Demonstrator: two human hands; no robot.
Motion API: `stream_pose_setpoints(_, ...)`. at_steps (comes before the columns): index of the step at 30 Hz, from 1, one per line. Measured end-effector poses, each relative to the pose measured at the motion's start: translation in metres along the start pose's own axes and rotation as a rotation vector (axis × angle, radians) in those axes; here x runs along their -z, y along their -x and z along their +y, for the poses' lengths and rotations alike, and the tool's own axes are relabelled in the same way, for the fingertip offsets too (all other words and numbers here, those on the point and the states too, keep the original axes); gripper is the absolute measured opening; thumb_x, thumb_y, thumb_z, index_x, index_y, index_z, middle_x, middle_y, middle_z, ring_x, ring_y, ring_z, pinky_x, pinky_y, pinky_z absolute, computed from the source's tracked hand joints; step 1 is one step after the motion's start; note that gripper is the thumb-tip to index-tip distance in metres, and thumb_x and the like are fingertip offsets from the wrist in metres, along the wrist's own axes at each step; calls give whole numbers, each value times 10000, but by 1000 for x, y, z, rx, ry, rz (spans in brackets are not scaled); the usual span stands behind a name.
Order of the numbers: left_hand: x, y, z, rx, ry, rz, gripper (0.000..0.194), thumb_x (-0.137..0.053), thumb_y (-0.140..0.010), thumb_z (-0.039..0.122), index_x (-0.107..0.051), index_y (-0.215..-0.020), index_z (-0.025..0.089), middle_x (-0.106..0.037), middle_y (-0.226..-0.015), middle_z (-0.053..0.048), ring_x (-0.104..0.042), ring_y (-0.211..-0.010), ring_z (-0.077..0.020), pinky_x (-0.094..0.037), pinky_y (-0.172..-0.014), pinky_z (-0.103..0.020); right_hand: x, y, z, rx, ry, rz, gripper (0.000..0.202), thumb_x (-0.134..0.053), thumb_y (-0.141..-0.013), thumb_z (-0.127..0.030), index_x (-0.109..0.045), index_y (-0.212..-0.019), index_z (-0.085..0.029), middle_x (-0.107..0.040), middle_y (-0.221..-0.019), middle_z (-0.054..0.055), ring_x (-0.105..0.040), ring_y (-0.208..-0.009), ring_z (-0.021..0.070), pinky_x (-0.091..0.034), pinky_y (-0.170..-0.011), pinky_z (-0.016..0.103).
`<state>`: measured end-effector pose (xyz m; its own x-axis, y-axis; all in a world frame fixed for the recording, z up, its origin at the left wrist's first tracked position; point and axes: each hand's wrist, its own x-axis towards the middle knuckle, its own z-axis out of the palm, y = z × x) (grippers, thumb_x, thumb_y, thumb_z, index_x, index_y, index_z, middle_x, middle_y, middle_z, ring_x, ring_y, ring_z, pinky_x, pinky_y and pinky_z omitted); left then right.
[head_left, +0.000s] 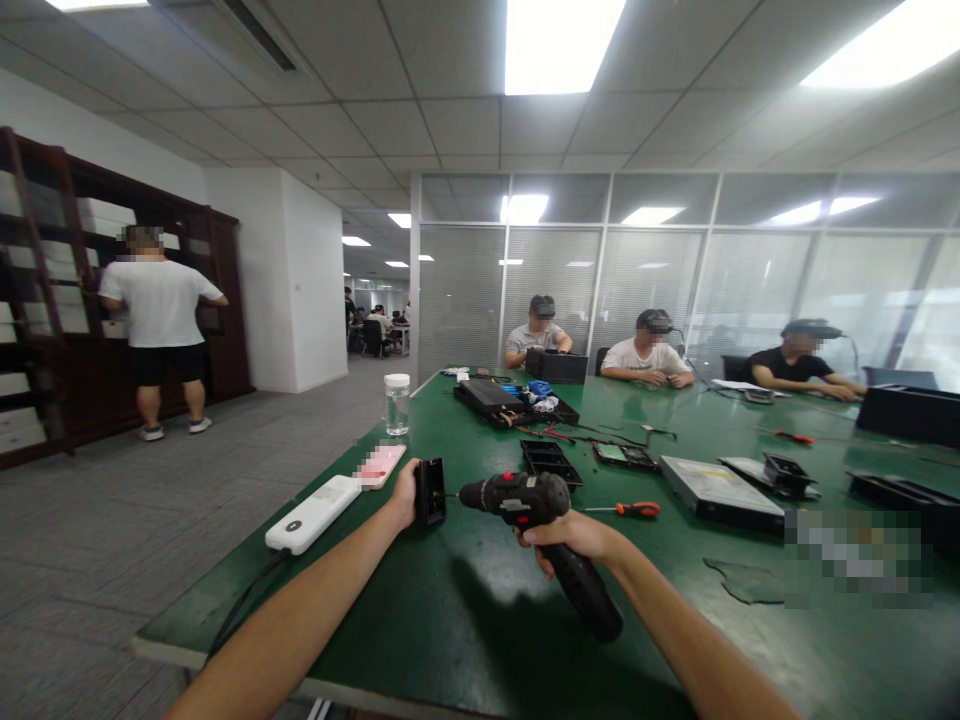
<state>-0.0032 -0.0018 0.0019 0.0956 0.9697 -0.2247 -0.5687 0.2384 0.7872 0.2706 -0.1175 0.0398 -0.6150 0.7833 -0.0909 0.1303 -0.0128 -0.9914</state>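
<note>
The box (432, 492) was in the left hand (406, 496), straight to the left of the drill (517, 495), which the right hand (564, 543) carried, so the two faced each other across a narrow gap in front of the person. The left grip was closed on the box's outer left side, holding it with its long axis near upright and its hollow side in view; whether its lower end met the worktop (450, 650) could not be told. The right grip was wrapped round the top of the drill's handle, which sloped down and to the right, while the barrel lay roughly level and crosswise. The chuck pointed left, its thin bit (452, 496) aimed at the box's right edge at about mid-height, but contact between them was too small to judge. The left hand was the nearer to the bit's tip; the right sat behind the barrel. Beyond the drill lay a black tray (551, 464), and to its right a screwdriver (636, 510), touched by neither hand.
</note>
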Motion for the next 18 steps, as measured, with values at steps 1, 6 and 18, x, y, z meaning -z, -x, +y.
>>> stream_pose_setpoints(1,0,0,0,-10,-18,-10,269,-463,-708,404,-540,-605,168,-531,-492,-27,-500,-414,-166,-412,-427,-281,0,0,0,-1,-2,1,354,-677,-662,-328,-561,-912,-106,-604,-664,32,-549,-477,118,-422,-465,230)
stream_pose_setpoints(6,2,-3,-1,-9,-50,-25,285,-447,-710,419,-538,-599,173,-535,-496,-35,-508,-425,-176,-424,-439,-296,-1,0,-2,-11,-4,15,373,-689,-642,-342,-560,-900,-105,-605,-653,25,-544,-466,112,-425,-473,232)
stream_pose_setpoints(18,1,-1,-1,-18,-36,-18,282,-442,-718,410,-534,-597,172,-529,-492,-31,-502,-420,-174,-416,-433,-292,-3,1,-2,9,18,2,369,-683,-648,-342,-556,-894,-98,-584,-622,19,-544,-476,120,-452,-489,256)
